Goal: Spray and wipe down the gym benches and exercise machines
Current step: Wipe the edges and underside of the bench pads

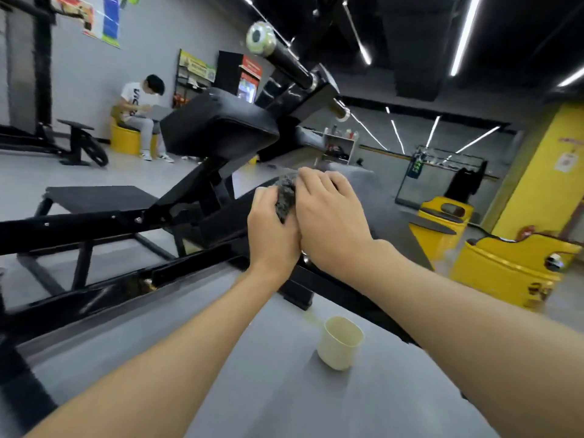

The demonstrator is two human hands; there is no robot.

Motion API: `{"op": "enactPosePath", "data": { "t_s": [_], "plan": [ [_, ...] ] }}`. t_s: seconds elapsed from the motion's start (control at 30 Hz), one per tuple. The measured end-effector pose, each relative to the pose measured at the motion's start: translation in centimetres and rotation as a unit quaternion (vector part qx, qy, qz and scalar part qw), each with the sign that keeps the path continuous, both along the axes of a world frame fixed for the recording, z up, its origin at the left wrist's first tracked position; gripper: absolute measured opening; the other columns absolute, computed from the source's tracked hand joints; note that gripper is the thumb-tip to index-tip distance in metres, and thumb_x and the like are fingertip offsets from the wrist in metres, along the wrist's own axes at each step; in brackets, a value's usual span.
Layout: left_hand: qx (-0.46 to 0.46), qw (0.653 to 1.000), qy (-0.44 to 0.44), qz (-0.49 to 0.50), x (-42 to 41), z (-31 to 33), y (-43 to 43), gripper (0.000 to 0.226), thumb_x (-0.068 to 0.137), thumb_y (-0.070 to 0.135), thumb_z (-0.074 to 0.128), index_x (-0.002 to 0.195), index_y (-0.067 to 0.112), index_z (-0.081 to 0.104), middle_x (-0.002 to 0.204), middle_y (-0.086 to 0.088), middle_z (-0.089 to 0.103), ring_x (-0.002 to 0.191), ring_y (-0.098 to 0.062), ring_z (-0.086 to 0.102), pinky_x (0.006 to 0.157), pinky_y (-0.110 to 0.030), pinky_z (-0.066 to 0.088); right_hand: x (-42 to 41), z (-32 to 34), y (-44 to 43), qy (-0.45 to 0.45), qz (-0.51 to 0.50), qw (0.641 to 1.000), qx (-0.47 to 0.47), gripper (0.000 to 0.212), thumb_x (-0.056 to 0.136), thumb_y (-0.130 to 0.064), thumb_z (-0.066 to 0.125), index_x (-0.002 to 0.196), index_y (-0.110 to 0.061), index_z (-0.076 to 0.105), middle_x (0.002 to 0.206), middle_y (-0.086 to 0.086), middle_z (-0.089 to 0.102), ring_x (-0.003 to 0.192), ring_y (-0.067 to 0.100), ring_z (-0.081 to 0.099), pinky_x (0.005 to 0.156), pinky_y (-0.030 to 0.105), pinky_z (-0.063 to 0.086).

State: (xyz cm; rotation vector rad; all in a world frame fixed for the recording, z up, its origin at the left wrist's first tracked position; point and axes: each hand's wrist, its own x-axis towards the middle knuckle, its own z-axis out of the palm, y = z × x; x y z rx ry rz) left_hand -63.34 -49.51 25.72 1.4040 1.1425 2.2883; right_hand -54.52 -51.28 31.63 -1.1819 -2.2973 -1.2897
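Single head-worn wide-angle cam, looking forward and down, horizon tilted. Close at mid-frame sit left hand [273,230] and right hand [330,216], black exercise machine [218,121] just beyond them.

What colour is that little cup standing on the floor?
The cup is plain cream; the head view shows it.
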Motion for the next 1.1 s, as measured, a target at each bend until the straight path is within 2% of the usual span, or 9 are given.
{"op": "enactPosePath", "data": {
  "t_s": [0.17, 0.37, 0.43, 0.5, 0.6, 0.73, 0.87, 1.03, 1.1],
  "plan": [
    [0.019, 0.986, 0.123, -0.108, 12.4, 1.8, -5.3, 0.022, 0.090, 0.006, 0.061, 0.082, 0.026, 0.053, 0.089, -0.006, 0.060, 0.075, -0.014, 0.052, 0.071, -0.024, 0.042, 13.3, -1.3, -6.5, 0.238, -0.045, 0.970, -0.018, 0.035, 0.081, -0.009, 0.052, 0.115, -0.009, 0.055, 0.115, 0.009, 0.055, 0.100, 0.031, 0.055, 0.080, 0.039, 0.046],
    [-0.041, 0.918, 0.283, -0.276, 29.9, -1.7, -10.8, 0.012, 0.091, 0.010, 0.061, 0.083, 0.019, 0.058, 0.079, -0.003, 0.061, 0.075, -0.023, 0.055, 0.065, -0.033, 0.035, 30.5, -4.8, -16.1, 0.346, -0.221, 0.902, -0.131, 0.025, 0.093, -0.013, 0.053, 0.117, -0.008, 0.051, 0.116, 0.010, 0.048, 0.101, 0.029, 0.053, 0.072, 0.040, 0.042],
    [-0.062, 0.880, 0.339, -0.326, 35.8, -4.2, -13.8, 0.005, 0.090, 0.015, 0.062, 0.094, 0.015, 0.064, 0.092, -0.008, 0.066, 0.085, -0.028, 0.062, 0.070, -0.035, 0.046, 37.3, -7.2, -20.2, 0.387, -0.310, 0.852, -0.167, 0.016, 0.094, -0.011, 0.048, 0.108, -0.011, 0.054, 0.109, 0.007, 0.049, 0.095, 0.025, 0.051, 0.068, 0.038, 0.037],
    [-0.090, 0.839, 0.372, -0.386, 41.0, -7.3, -16.7, 0.006, 0.086, 0.023, 0.062, 0.092, 0.022, 0.062, 0.091, -0.005, 0.067, 0.081, -0.026, 0.066, 0.073, -0.041, 0.055, 43.7, -10.5, -24.5, 0.466, -0.380, 0.780, -0.172, 0.017, 0.090, -0.009, 0.048, 0.101, -0.011, 0.061, 0.103, 0.008, 0.058, 0.091, 0.029, 0.057, 0.070, 0.038, 0.048],
    [-0.126, 0.785, 0.417, -0.441, 48.0, -12.0, -21.2, 0.008, 0.086, 0.025, 0.063, 0.082, 0.030, 0.059, 0.084, -0.001, 0.068, 0.072, -0.021, 0.070, 0.070, -0.046, 0.058, 52.4, -16.7, -30.7, 0.564, -0.459, 0.663, -0.181, 0.017, 0.088, -0.010, 0.049, 0.093, -0.006, 0.065, 0.094, 0.013, 0.064, 0.082, 0.033, 0.061, 0.070, 0.036, 0.053],
    [-0.186, 0.739, 0.450, -0.467, 52.3, -16.3, -23.8, 0.020, 0.091, 0.017, 0.063, 0.074, 0.027, 0.059, 0.073, -0.002, 0.070, 0.069, -0.024, 0.071, 0.072, -0.049, 0.059, 58.2, -23.5, -34.9, 0.629, -0.504, 0.548, -0.223, 0.021, 0.086, -0.013, 0.052, 0.099, -0.001, 0.063, 0.096, 0.016, 0.065, 0.084, 0.032, 0.063, 0.068, 0.037, 0.053],
    [-0.224, 0.697, 0.471, -0.491, 56.7, -20.4, -24.8, 0.007, 0.087, 0.023, 0.059, 0.082, 0.028, 0.062, 0.079, 0.002, 0.074, 0.071, -0.025, 0.071, 0.072, -0.050, 0.060, 62.3, -29.2, -37.0, 0.691, -0.499, 0.472, -0.224, 0.014, 0.091, -0.018, 0.053, 0.092, -0.004, 0.054, 0.089, 0.013, 0.055, 0.083, 0.029, 0.054, 0.069, 0.032, 0.041],
    [-0.253, 0.681, 0.494, -0.477, 60.5, -23.1, -25.4, 0.015, 0.091, 0.014, 0.058, 0.081, 0.024, 0.061, 0.075, 0.001, 0.073, 0.068, -0.023, 0.071, 0.069, -0.050, 0.059, 64.9, -34.4, -34.6, 0.753, -0.476, 0.400, -0.214, 0.069, 0.089, -0.049, 0.062, 0.137, -0.004, 0.040, 0.124, 0.014, 0.057, 0.109, 0.032, 0.059, 0.086, 0.038, 0.050],
    [-0.275, 0.682, 0.497, -0.461, 61.9, -23.8, -25.3, 0.015, 0.092, 0.013, 0.058, 0.081, 0.024, 0.061, 0.072, -0.001, 0.072, 0.068, -0.023, 0.071, 0.069, -0.047, 0.059, 65.8, -35.3, -33.5, 0.764, -0.480, 0.384, -0.200, 0.068, 0.089, -0.054, 0.061, 0.135, -0.008, 0.042, 0.121, 0.012, 0.059, 0.106, 0.033, 0.063, 0.089, 0.041, 0.052]
  ]
}}
